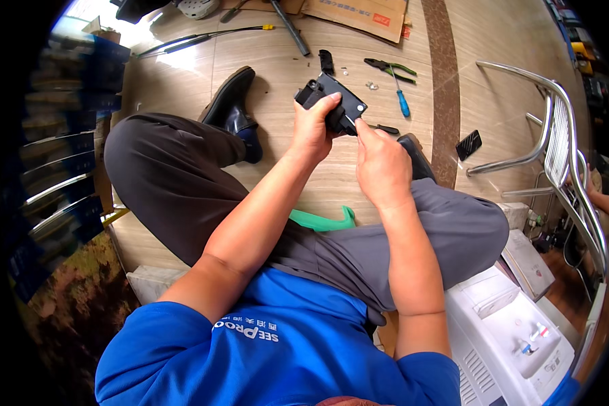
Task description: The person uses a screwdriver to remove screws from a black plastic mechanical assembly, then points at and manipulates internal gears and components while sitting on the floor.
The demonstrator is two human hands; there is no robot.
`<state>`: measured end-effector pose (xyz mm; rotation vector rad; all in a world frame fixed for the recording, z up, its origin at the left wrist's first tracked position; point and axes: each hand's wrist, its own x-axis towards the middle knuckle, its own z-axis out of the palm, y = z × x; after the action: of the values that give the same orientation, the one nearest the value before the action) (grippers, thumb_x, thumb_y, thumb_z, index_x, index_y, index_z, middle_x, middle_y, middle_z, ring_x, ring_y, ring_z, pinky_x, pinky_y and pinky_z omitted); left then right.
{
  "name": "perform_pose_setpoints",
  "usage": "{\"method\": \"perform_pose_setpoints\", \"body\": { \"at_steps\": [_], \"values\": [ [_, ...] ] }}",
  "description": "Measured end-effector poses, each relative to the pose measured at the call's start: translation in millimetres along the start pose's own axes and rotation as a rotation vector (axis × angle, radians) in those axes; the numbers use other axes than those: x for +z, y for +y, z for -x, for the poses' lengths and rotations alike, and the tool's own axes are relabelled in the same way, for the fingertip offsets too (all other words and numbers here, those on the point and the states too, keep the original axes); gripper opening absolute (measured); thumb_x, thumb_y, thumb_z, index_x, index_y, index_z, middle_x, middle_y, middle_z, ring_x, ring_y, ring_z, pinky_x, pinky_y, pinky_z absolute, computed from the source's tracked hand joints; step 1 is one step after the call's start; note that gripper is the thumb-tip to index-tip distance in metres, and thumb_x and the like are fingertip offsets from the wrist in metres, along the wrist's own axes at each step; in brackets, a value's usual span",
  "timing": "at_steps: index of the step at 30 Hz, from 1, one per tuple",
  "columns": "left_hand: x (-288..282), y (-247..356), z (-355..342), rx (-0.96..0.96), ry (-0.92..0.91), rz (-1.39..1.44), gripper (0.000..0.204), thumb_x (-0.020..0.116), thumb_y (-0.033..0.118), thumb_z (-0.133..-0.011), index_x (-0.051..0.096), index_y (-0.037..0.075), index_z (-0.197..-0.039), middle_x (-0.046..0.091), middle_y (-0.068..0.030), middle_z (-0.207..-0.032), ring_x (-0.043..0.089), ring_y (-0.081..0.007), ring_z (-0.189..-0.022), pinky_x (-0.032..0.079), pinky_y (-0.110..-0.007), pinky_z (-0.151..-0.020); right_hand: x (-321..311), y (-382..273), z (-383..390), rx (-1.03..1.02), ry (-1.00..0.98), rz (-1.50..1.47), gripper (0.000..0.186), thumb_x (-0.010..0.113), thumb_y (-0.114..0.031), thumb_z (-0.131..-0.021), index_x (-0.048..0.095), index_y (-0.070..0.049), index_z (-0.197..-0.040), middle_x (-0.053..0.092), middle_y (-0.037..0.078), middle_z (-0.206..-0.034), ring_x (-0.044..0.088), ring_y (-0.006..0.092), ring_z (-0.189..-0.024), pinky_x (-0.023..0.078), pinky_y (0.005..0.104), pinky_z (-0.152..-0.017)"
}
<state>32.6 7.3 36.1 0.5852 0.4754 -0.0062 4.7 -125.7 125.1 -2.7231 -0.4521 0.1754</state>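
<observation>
In front of my legs, my left hand [311, 127] is wrapped round a black boxy device [343, 96], thumb on top. The thumb and fingers of my right hand [386, 164] are pinched together at the device's near right corner; what they hold there, if anything, is too small to make out. Just beyond the device lies a small black part [326, 62]. To its right on the floor are green-handled pliers [400, 70], a blue screwdriver [403, 101] and small pale bits [372, 86]. A dark tool [386, 128] is partly hidden behind my right hand.
A metal-framed chair [556, 135] stands at the right, with a black phone [468, 145] beside it. Cardboard [365, 19] and a metal rod [292, 30] lie at the far side. A green plastic piece [323, 220] sits between my legs; a white water dispenser [477, 325] is lower right.
</observation>
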Motion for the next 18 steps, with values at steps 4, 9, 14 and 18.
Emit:
{"method": "perform_pose_setpoints", "body": {
  "at_steps": [4,9,14,18],
  "values": [
    [2.5,6.9,-0.8,0.01,-0.037,-0.022,0.021,0.067,0.007,-0.085,0.055,0.004,-0.101,0.066,-0.008,-0.087,0.07,-0.0197,-0.069,0.063,-0.039,-0.055,-15.9,8.0,-3.6,-0.015,-0.07,-0.087,0.027,0.057,-0.014,-0.094,0.068,-0.011,-0.119,0.07,0.013,-0.094,0.068,0.0358,-0.082,0.054,0.0469,-0.069],
    [-4.3,6.2,-6.2,0.043,-0.058,-0.025,0.022,0.068,0.008,-0.084,0.055,0.004,-0.102,0.065,-0.0074,-0.086,0.07,-0.0192,-0.068,0.063,-0.038,-0.054,-18.0,11.8,-2.0,-0.014,-0.089,-0.091,0.028,0.058,-0.014,-0.094,0.068,-0.012,-0.12,0.07,0.013,-0.094,0.067,0.0359,-0.083,0.053,0.0473,-0.069],
    [-4.3,7.8,-6.6,0.027,-0.049,-0.013,0.024,0.069,0.007,-0.084,0.054,0.004,-0.103,0.065,-0.0071,-0.087,0.07,-0.0191,-0.069,0.063,-0.038,-0.055,-18.3,12.2,-2.9,-0.01,-0.093,-0.099,0.029,0.058,-0.014,-0.094,0.068,-0.013,-0.121,0.069,0.013,-0.093,0.067,0.0359,-0.082,0.053,0.0477,-0.069],
    [-11.4,7.0,-9.3,0.036,-0.059,-0.021,0.026,0.071,0.006,-0.083,0.054,0.004,-0.103,0.065,-0.0072,-0.088,0.07,-0.0191,-0.071,0.063,-0.036,-0.059,-17.7,14.3,-3.2,-0.053,-0.101,-0.12,0.03,0.057,-0.014,-0.094,0.067,-0.014,-0.122,0.069,0.013,-0.093,0.067,0.0357,-0.083,0.053,0.0475,-0.069]
  ]
}}
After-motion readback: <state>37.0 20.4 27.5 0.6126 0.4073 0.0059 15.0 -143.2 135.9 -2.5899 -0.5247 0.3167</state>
